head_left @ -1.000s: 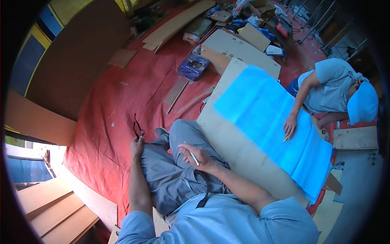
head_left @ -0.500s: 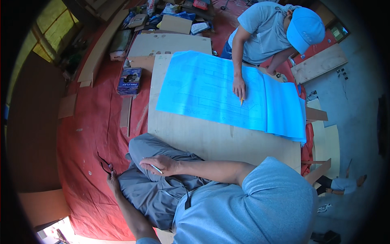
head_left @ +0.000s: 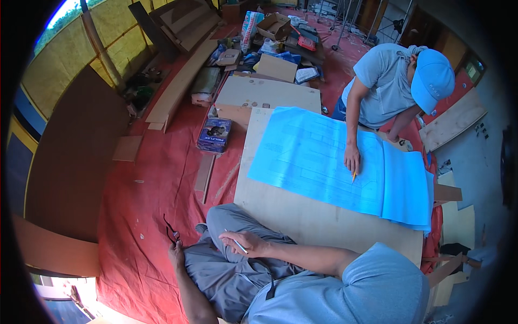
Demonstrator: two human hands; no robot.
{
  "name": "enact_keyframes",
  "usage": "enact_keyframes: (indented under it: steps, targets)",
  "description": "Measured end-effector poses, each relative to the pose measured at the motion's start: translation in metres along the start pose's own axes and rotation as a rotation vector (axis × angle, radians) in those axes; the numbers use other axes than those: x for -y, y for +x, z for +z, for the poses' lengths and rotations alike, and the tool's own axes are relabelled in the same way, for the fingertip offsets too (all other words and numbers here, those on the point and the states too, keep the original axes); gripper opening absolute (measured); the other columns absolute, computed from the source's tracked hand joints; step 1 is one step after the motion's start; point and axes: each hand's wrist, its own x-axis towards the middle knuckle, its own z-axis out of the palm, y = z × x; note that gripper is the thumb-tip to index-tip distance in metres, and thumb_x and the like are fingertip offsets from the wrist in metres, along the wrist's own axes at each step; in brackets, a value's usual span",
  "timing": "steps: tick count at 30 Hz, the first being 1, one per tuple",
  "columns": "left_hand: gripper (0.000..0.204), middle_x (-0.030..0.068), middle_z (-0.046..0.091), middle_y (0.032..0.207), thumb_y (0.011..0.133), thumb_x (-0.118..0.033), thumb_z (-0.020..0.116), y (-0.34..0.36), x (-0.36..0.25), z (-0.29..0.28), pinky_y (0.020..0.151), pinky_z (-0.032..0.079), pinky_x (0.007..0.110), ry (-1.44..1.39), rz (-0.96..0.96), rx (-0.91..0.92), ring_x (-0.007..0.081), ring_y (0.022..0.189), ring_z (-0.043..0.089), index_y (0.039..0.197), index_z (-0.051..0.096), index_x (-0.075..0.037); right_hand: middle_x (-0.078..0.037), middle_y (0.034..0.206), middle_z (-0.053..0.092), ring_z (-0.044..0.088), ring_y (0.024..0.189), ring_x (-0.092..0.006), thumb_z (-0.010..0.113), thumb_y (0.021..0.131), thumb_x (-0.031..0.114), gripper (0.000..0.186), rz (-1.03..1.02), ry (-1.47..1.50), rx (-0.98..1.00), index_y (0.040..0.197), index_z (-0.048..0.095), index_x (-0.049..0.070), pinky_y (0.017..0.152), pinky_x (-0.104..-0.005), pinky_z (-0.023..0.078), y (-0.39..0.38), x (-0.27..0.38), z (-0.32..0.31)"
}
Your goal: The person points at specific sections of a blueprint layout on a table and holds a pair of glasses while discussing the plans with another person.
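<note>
My left hand [head_left: 176, 256] is closed on a pair of dark-framed eyeglasses [head_left: 173, 234], held low beside my leg over the red sheet. My right hand [head_left: 252, 244] rests above my bent knee, its fingers closed around a slim pale pen [head_left: 240, 247]. Beyond my knees, a blue plan sheet [head_left: 307, 162] with faint line drawings is spread over a plywood board [head_left: 291, 202]. Across it, a co-worker in a blue cap [head_left: 433, 81] leans over, one hand [head_left: 352, 157] holding an orange pencil [head_left: 354, 176] against the drawing.
A blue-purple box [head_left: 214, 135] sits on the red floor sheet [head_left: 162, 183], left of the board. Farther back are bags, a cardboard box [head_left: 274, 26] and loose panels. A large brown panel [head_left: 70, 162] stands at far left; a plank [head_left: 452, 120] lies right of the co-worker.
The view has tilted up and swung left, so the scene sits lower and farther right. My hands still hold the eyeglasses and pen. The co-worker's pencil stays on the plan sheet.
</note>
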Motion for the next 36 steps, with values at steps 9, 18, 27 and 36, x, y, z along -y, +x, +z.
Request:
enact_keyframes:
  steps: [9, 18, 27, 36]
  targets:
    - [0.044, 0.0173, 0.07, 0.09, 0.098, -0.04, 0.065, 0.003, 0.015, -0.014, 0.081, 0.049, 0.041, -0.009, -0.039, -0.02, 0.027, 0.086, 0.065, 0.102, 0.07, 0.003, -0.008, 0.092, 0.071, 0.073, 0.069, -0.0174, 0.056, 0.109, 0.018, 0.026, 0.001, 0.03, 0.025, 0.132, 0.055, 0.008, 0.06, -0.0326, 0.059, 0.005, 0.003, 0.008]
    - [0.04, 0.0062, 0.071, 0.086, 0.098, -0.035, 0.069, 0.015, 0.054, 0.004, 0.059, 0.041, 0.033, -0.197, 0.106, -0.086, 0.0136, 0.07, 0.054, 0.107, 0.074, 0.004, -0.01, 0.102, 0.071, 0.069, 0.074, -0.0174, 0.054, 0.105, 0.01, 0.036, 0.07, 0.07, 0.09, 0.14, 0.057, 0.006, 0.065, -0.0327, 0.058, -0.006, -0.029, 0.022]
    - [0.056, 0.0266, 0.052, 0.129, 0.092, -0.04, 0.066, 0.063, 0.071, 0.005, 0.068, 0.055, 0.06, 0.27, 0.245, 0.022, 0.0439, 0.08, 0.067, 0.145, 0.057, -0.025, -0.007, 0.091, 0.067, 0.067, 0.067, -0.0187, 0.061, 0.102, 0.015, 0.036, 0.115, 0.047, 0.107, 0.136, 0.055, 0.005, 0.059, -0.0344, 0.054, -0.006, -0.005, 0.004]
    - [0.042, 0.0051, 0.064, 0.074, 0.097, -0.037, 0.071, 0.009, 0.022, 0.012, 0.058, 0.043, 0.036, -0.085, 0.005, -0.163, 0.0155, 0.069, 0.055, 0.088, 0.069, 0.004, -0.007, 0.096, 0.069, 0.067, 0.074, -0.0184, 0.057, 0.103, 0.011, 0.04, 0.1, -0.069, 0.167, 0.142, 0.056, 0.008, 0.065, -0.0346, 0.055, -0.001, -0.034, 0.013]
